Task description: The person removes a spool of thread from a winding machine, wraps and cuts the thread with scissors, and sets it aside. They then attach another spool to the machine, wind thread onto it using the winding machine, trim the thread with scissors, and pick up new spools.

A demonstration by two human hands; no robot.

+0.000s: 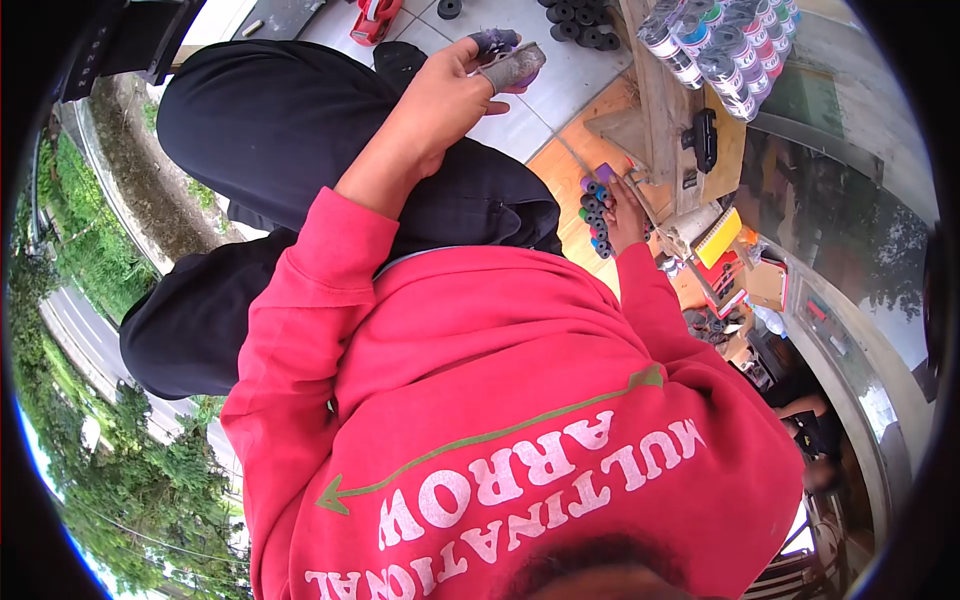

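Note:
My left hand [440, 105] is raised above the tiled floor, its fingers bent together. Grey, dirty wrapping [513, 68] covers one finger, and dark wrapping [494, 41] covers another digit. A bit of purple shows between them, too small to name. Low at the right, my right hand [625, 212] reaches over a cluster of small black rolls [590, 204] with coloured ends, its fingers spread against them. A purple block [604, 172] lies just beyond its fingertips.
Plastic-wrapped spools [730, 60] stand at the upper right beside a black object [705, 140]. A yellow notebook [717, 238] lies right of my right hand. More black rolls [585, 25] and a red tool [376, 18] are at the top. Behind at the right, a person [815, 430] is partly visible.

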